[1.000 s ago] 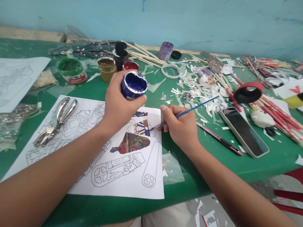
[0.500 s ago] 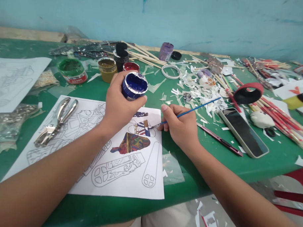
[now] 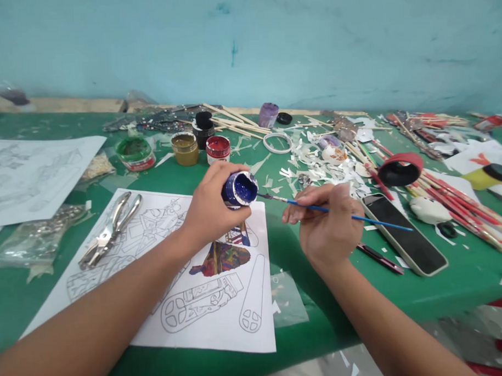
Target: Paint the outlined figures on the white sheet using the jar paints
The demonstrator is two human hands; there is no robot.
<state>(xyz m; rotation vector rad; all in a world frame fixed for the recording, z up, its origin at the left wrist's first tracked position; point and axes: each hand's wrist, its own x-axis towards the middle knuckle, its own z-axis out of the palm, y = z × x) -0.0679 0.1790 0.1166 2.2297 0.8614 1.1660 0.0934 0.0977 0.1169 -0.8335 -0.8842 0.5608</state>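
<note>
My left hand (image 3: 212, 203) is wrapped round a small jar of blue paint (image 3: 240, 189), tilted with its mouth to the right. In my right hand (image 3: 328, 218) is a thin blue paintbrush (image 3: 313, 206), pinched between thumb and fingers; its dark bristles are at the jar's mouth. Whether the bristles touch the rim cannot be made out. Below the jar lies a white sheet with printed line drawings (image 3: 223, 340). A few shapes on it are painted in brown, red and blue, partly hidden by my left hand. A silver hole punch (image 3: 108, 231) rests on the sheet.
Jars of green (image 3: 135, 153), yellow-brown (image 3: 184, 149) and red paint (image 3: 217, 149) stand behind. To the right are paper scraps (image 3: 303, 161), a phone (image 3: 404, 235), a cutter knife (image 3: 379, 258), a tape roll (image 3: 401, 169) and red-marked sticks (image 3: 461, 202). Another printed sheet (image 3: 36, 173) lies left.
My right hand has lifted the brush off the painted shape and brought its tip to the jar. My left hand has tipped the jar towards the brush. The view has tilted up.
</note>
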